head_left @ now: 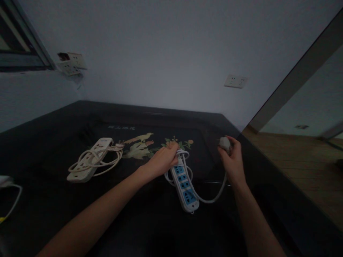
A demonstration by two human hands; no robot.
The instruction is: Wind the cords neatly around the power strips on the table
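A white power strip point(185, 186) with blue sockets lies on the black table point(53, 150), its white cable point(211, 198) looping around it. My left hand point(164, 159) is closed on the far end of the strip, where the cable coils gather. My right hand point(232, 157) is raised to the right of it, fingers closed around the cable's white plug point(224, 143). The cable runs from the plug down under my right wrist and back to the strip.
A beige power strip point(90, 159) wrapped in its own cable lies to the left. A white object with a cord point(8, 185) sits at the table's left edge. Wall sockets point(235, 81) sit on the wall behind. The table's right edge borders a wooden floor point(300, 160).
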